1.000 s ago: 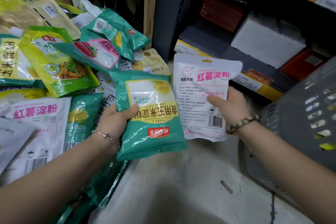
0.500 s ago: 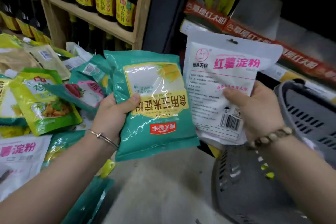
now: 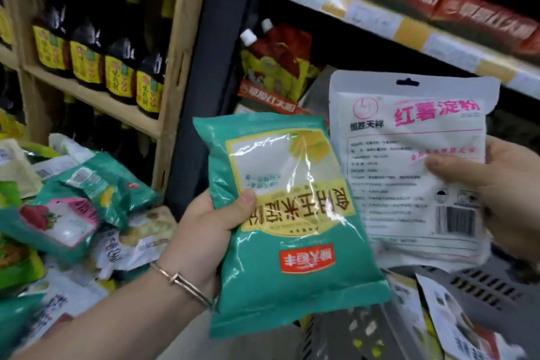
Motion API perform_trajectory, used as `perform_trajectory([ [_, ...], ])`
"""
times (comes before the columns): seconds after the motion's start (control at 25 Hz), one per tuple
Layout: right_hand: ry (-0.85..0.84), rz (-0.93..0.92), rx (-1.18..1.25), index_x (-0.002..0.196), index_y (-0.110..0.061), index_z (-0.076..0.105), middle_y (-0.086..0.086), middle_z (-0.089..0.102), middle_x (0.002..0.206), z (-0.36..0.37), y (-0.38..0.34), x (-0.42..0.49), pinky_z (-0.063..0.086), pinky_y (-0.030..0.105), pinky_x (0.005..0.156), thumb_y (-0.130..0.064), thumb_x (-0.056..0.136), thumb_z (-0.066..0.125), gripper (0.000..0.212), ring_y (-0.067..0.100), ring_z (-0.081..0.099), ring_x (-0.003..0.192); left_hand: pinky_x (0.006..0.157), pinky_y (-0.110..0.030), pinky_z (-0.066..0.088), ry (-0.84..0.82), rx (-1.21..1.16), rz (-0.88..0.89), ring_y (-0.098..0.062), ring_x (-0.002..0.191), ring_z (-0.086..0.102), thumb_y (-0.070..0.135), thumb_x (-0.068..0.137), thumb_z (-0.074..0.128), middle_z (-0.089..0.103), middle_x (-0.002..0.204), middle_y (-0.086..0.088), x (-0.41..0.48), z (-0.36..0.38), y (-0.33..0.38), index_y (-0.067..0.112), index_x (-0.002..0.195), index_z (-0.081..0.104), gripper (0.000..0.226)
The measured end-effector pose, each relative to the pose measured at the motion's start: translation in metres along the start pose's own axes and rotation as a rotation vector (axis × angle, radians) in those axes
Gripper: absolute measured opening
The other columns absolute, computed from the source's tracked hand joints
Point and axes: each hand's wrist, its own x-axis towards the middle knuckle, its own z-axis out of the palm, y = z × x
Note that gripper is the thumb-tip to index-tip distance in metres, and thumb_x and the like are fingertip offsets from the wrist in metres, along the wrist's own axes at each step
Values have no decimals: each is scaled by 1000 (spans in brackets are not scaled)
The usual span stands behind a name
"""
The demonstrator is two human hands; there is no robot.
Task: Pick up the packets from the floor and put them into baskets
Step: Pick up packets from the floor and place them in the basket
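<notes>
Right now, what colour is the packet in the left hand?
The teal packet has a yellow panel and red logo; the head view shows it best.

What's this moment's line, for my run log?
left hand: holds cornstarch packet | right hand: holds sweet potato starch packet | grey basket: below both

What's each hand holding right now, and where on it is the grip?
The left hand grips the teal packet at its left edge, thumb across the front. The right hand holds the white packet at its right edge, thumb on the front.
</notes>
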Motion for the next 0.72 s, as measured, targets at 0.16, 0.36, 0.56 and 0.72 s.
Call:
perform_trajectory([
  [0.16, 62, 87, -36, 85, -26, 74, 9, 74, 85, -78, 22, -2, 56, 37, 55, -19, 65, 66, 23, 30, 71, 72, 44, -37, 54, -92, 123, -65, -29, 59, 69, 12, 75, 61, 72, 78, -17, 9, 60, -16, 11, 77, 72, 11],
  [0.36, 142, 399, 20, 81, -17, 75, 19, 72, 86, -161, 72, -26, 55, 45, 55, -14, 64, 66, 19, 39, 69, 73, 45, -37, 56, -214, 405, -81, -26, 56, 69, 5, 86, 56, 73, 73, -13, 31, 130, -48, 14, 71, 74, 25],
  [0.56, 104, 744, 129, 102, 2, 66, 25, 69, 96, -190, 134, -64, 57, 45, 57, -6, 68, 61, 35, 41, 68, 80, 61, -32, 55, -344, 838, -196, -23, 55, 64, -1, 86, 60, 70, 63, -5, 54, 174, -97, 9, 70, 67, 20],
  [0.72, 50, 918, 190, 103, 2, 66, 23, 69, 97, -185, 176, -90, 56, 48, 73, -6, 68, 61, 36, 40, 68, 85, 76, -36, 52, -318, 1147, -306, -30, 75, 65, 2, 86, 61, 69, 81, -12, 61, 189, -138, -1, 93, 67, 9],
])
